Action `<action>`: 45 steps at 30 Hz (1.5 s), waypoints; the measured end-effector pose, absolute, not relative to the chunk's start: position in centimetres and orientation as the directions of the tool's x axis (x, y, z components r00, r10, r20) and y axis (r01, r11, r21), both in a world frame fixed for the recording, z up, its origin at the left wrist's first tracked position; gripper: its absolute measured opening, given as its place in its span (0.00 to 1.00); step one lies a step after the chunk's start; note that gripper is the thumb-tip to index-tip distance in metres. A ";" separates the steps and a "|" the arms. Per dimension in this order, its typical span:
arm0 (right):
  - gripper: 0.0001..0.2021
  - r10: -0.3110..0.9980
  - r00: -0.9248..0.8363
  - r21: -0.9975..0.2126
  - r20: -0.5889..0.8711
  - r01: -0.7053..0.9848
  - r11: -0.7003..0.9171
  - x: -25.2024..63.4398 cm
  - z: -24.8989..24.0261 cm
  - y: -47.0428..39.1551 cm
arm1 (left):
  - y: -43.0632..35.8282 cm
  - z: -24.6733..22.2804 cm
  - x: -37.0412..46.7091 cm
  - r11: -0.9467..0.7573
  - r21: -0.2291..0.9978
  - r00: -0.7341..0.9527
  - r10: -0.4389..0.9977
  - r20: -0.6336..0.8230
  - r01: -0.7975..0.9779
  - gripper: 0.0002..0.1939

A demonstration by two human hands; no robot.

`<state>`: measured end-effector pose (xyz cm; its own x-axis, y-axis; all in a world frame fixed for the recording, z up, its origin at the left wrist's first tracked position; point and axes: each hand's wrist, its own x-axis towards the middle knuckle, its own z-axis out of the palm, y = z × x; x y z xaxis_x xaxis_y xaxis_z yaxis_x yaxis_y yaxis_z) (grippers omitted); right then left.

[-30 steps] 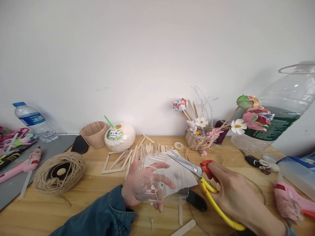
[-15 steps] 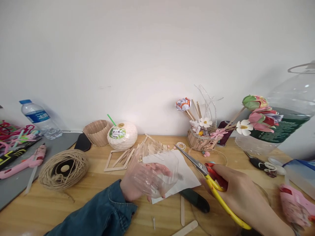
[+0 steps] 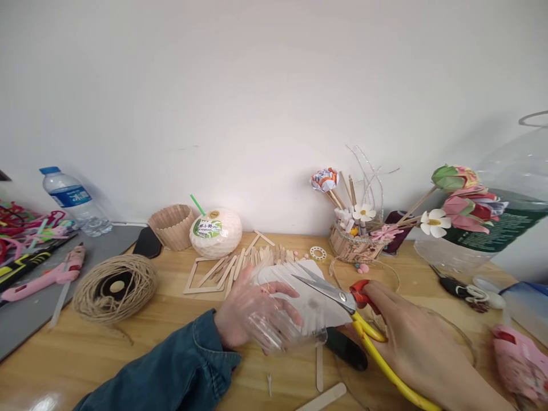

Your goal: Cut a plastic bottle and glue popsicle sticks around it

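My left hand (image 3: 250,314), in a blue sleeve, is closed around a clear cut plastic bottle piece (image 3: 280,334). The piece is see-through and blurred, so its outline is hard to make out. My right hand (image 3: 411,331) grips scissors (image 3: 357,297) with one red and one yellow handle. The scissors' blades are slightly apart and point left, over the plastic; whether they touch it I cannot tell. Beneath both lies a white sheet of paper (image 3: 336,311).
A twine roll (image 3: 113,291), pink glue gun (image 3: 47,285), wrapped coconut (image 3: 216,234) and craft sticks (image 3: 240,265) are to the left and behind. A stick basket with paper flowers (image 3: 355,245) and a large bottle (image 3: 483,228) stand right. A dark-handled tool (image 3: 346,348) lies in front.
My left hand has turned the plastic piece, bringing its rim lower and towards the right. The scissors' blades have parted a little and reach over it. The view has shifted slightly.
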<state>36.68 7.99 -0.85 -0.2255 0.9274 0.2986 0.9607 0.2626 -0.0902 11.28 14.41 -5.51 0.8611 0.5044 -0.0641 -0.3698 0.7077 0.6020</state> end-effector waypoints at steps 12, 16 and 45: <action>0.06 0.954 -0.184 -0.154 0.237 0.962 0.224 36.3 -1.7 7.9 | 13.7 -5.9 11.7 0.729 0.595 0.853 0.504 -0.131 -0.339 0.43; 0.07 0.945 -0.183 -0.153 0.272 0.961 0.230 36.2 -2.0 8.0 | 13.5 -6.1 11.8 0.723 0.594 0.852 0.511 -0.116 -0.352 0.42; 0.16 0.931 -0.306 -0.569 -0.199 0.810 0.145 36.0 -0.9 7.9 | 13.4 -5.9 12.3 0.747 0.562 0.873 0.479 -0.087 -0.354 0.40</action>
<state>36.03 7.91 -0.88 -0.3062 0.9310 -0.1986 0.8097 0.1450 -0.5686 12.30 13.40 -5.94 0.8732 0.4794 -0.0873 -0.3540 0.7472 0.5625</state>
